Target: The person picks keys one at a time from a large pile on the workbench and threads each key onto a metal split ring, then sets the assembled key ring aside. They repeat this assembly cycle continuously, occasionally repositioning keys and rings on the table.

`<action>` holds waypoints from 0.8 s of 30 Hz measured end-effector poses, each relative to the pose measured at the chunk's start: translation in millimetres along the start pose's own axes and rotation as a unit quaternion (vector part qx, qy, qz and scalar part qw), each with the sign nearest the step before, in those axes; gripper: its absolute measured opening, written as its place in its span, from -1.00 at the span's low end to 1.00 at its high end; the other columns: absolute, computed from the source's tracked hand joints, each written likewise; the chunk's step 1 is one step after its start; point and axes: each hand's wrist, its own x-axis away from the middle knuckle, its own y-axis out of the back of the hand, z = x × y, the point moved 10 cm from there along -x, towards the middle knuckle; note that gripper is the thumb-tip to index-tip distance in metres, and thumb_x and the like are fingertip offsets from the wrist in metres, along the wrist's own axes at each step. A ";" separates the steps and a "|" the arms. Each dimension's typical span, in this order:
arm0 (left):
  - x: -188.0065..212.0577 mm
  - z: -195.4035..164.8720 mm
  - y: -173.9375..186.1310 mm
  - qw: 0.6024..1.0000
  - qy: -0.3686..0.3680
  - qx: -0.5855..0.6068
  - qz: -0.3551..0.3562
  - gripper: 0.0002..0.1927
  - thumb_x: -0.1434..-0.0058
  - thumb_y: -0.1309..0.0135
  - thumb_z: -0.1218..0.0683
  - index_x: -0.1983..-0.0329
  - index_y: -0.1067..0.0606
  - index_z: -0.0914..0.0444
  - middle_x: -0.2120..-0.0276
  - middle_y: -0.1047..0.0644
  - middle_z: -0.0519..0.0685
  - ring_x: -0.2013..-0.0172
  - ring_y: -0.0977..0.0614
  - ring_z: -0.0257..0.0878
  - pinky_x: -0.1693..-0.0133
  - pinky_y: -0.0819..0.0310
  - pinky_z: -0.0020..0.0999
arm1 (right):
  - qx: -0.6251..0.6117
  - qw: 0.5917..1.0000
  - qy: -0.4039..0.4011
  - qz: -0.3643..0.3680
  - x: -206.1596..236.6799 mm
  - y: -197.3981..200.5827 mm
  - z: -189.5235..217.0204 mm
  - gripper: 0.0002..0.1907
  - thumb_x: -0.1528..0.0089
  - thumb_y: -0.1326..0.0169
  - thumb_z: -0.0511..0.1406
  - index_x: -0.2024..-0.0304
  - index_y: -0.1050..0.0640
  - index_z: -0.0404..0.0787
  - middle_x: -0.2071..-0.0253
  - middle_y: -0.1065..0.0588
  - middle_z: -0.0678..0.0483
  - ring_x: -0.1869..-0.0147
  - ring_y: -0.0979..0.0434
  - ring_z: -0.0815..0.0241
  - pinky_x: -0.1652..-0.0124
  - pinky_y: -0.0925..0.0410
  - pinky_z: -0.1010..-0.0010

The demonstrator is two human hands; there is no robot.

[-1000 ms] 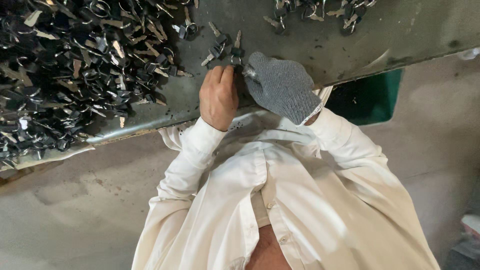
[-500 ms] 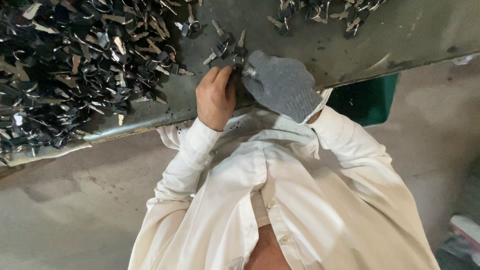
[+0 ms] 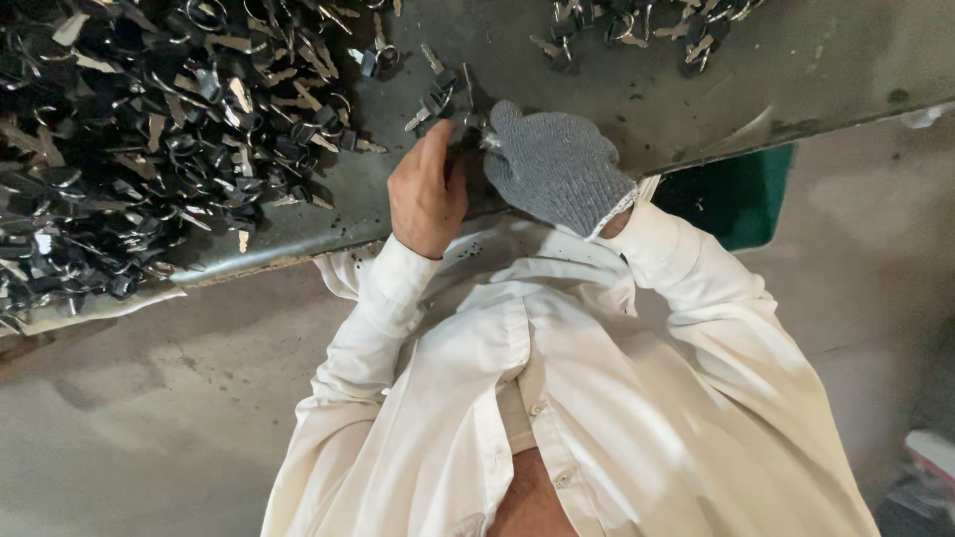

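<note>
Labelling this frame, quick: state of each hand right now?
Left hand: bare, fingers curled at the small cluster of keys on the metal table; grip cannot be told.
Right hand: grey glove, at the same cluster; cannot be told.

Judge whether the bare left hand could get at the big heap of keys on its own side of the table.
Probably yes: the left hand rests on the table beside the big heap of keys, with bare tabletop between them and nothing blocking.

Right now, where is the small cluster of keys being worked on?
In the head view the small cluster of keys lies on the grey metal table, just beyond the fingertips of the left hand and gloved right hand, right of the big key pile.
</note>
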 end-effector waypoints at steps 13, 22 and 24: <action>16.5 42.4 -54.5 0.666 0.324 0.666 0.096 -0.60 -0.42 -0.14 0.30 -0.31 -0.48 0.37 0.25 -0.53 -0.12 0.28 -0.49 -0.41 0.27 -0.35 -0.49 | -0.086 0.984 0.097 -0.121 26.1 28.5 15.3 -0.64 -0.31 -0.19 -0.14 0.02 -0.45 -0.24 0.26 -0.54 -0.17 0.29 -0.59 -0.24 0.36 -0.41 0.06; 8.0 19.5 -13.1 0.910 0.130 0.394 -0.005 -0.61 -0.40 -0.13 0.38 -0.27 -0.48 0.35 0.04 -0.56 -0.10 0.13 -0.57 -0.43 0.04 -0.48 -0.52 | -0.211 0.968 -0.001 -0.140 30.8 2.5 -11.9 -0.59 -0.34 -0.29 -0.20 -0.07 -0.42 -0.24 0.19 -0.57 -0.12 0.15 -0.65 -0.19 0.19 -0.48 0.15; 5.8 16.2 -22.1 0.863 0.159 0.480 0.014 -0.60 -0.39 -0.09 0.39 -0.27 -0.47 0.33 -0.13 -0.56 -0.04 0.05 -0.58 -0.39 -0.02 -0.52 -0.50 | -0.273 0.950 -0.051 -0.141 32.2 -5.7 -24.5 -0.55 -0.33 -0.31 -0.18 -0.08 -0.41 -0.25 0.18 -0.59 -0.10 0.10 -0.68 -0.15 0.16 -0.49 0.20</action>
